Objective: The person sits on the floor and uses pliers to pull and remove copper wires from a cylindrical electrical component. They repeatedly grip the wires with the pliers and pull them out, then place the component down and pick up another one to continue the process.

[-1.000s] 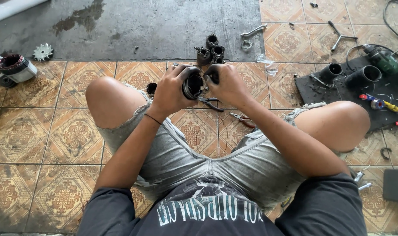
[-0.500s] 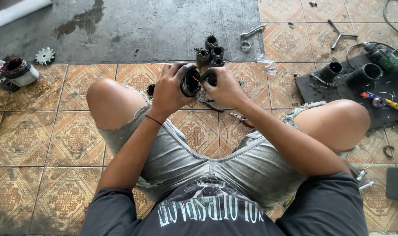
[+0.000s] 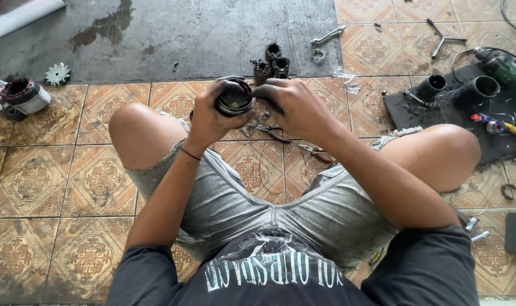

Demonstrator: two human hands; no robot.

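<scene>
Round part: a dark, greasy ring-shaped metal part (image 3: 233,97) is held above the tiled floor (image 3: 54,170), between the person's knees.
Left hand: the left hand (image 3: 212,116) is clamped around its rim from below.
Right hand: the right hand (image 3: 295,105) has its fingers (image 3: 263,90) closed against the part's side; what they pinch is hidden.
Progress: the part looks stripped out and is being worked in hand; nothing shows it refitted.
Beneath: two pliers (image 3: 317,152) lie on the tiles under the hands.
Beyond: small cylinders (image 3: 272,62) and a wrench (image 3: 327,37) sit toward the floor's far edge.
Left edge: a copper-wound stator (image 3: 23,95).
Right edge: a black mat (image 3: 439,107) carries tubes and a drill (image 3: 501,65).
</scene>
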